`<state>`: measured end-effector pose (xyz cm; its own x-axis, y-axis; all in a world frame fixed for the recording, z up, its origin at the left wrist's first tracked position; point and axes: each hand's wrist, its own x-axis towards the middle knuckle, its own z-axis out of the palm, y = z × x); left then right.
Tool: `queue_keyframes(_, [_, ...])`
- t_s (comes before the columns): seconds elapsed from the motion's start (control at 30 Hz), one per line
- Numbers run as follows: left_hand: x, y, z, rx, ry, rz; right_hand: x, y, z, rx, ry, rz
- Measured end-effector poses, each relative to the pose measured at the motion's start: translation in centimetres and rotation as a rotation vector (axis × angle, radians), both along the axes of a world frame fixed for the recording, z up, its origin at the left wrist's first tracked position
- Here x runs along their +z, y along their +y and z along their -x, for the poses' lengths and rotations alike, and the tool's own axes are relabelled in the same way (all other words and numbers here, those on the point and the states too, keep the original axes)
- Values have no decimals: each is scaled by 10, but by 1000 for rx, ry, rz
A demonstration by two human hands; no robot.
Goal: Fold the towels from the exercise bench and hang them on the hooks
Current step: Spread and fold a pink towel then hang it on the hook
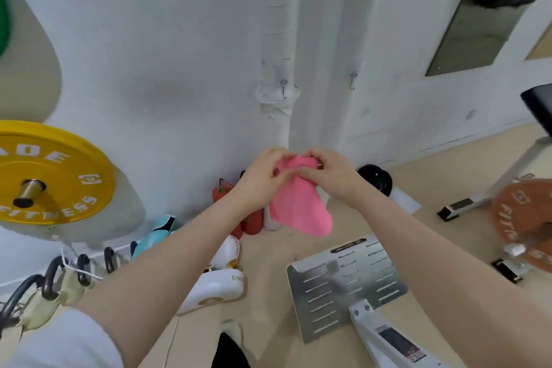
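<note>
White plaster wall (179,54) fills most of what we see, with a wrapped white pipe (277,48) running down it. Next in size, a yellow weight plate (56,176) sits on a bar at our left, and a perforated metal footplate (343,281) lies on the tan floor (433,248) below our arms. An orange plate (522,212) shows at the right edge, blurred. Then the pink towel (301,209): we hold it up in front of the wall's base, bunched at the top, its lower part hanging free in a rounded flap. Our left hand (263,182) is curled, fingers (276,158) bent over the towel's top edge and thumb pressed toward them, gripping cloth. Our right hand (331,176) meets it from the other side, fingertips (312,155) pinched tight on the same top edge; the two hands nearly touch. Smallest, two metal hooks are fixed above the hands and well apart from the towel: one hook (283,88) on the pipe wrap, a second hook (353,81) on the wall to its right. Both are bare.
</note>
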<state>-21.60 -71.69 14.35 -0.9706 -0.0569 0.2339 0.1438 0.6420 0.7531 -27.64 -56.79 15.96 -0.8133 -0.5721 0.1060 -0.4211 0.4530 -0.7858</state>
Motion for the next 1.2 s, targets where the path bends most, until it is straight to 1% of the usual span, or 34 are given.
queue_keyframes(0.07, [2, -22, 36, -60, -17, -51, 0, -25, 30, -15, -11, 20])
queue_keyframes(0.13, [6, -49, 73, -88, -41, -62, 0, -50, 62, -14, -37, 48])
queue_keyframes(0.2, [8, -79, 107, -98, -45, -59, 2, -77, 90, -10, -103, 71])
queue_keyframes(0.27, [6, -108, 137, -97, -63, -49, 3, -101, 115, 0, -215, 78])
queue_keyframes(0.37, [-2, -142, 179, -124, -124, -12, -4, -124, 152, 34, -295, 25])
queue_keyframes(0.4, [-6, -150, 191, -129, -136, 13, -8, -129, 163, 27, -289, -11])
queue_keyframes(0.47, [-15, -165, 214, -136, -158, 51, -19, -138, 186, -24, -215, -120])
queue_keyframes(0.53, [-26, -178, 238, -159, -204, 55, -28, -144, 210, -92, -123, -220])
queue_keyframes(0.57, [-31, -183, 250, -179, -236, 44, -32, -146, 222, -130, -89, -233])
queue_keyframes(0.73, [-47, -193, 312, -245, -394, -68, -46, -159, 290, -310, 10, -231])
queue_keyframes(0.87, [-50, -194, 367, -264, -418, -251, -49, -157, 347, -303, -52, -186])
queue_keyframes(0.93, [-53, -192, 393, -212, -405, -268, -52, -155, 376, -278, -76, -171])
queue_keyframes(1.03, [-62, -189, 428, -138, -355, -239, -61, -156, 416, -285, -78, -186])
queue_keyframes(1.1, [-70, -187, 444, -74, -299, -186, -70, -160, 438, -310, -88, -189])
queue_keyframes(1.13, [-75, -187, 448, -46, -265, -121, -78, -162, 448, -322, -106, -199])
queue_keyframes(1.2, [-83, -187, 449, -17, -224, 100, -97, -168, 460, -341, -172, -236])
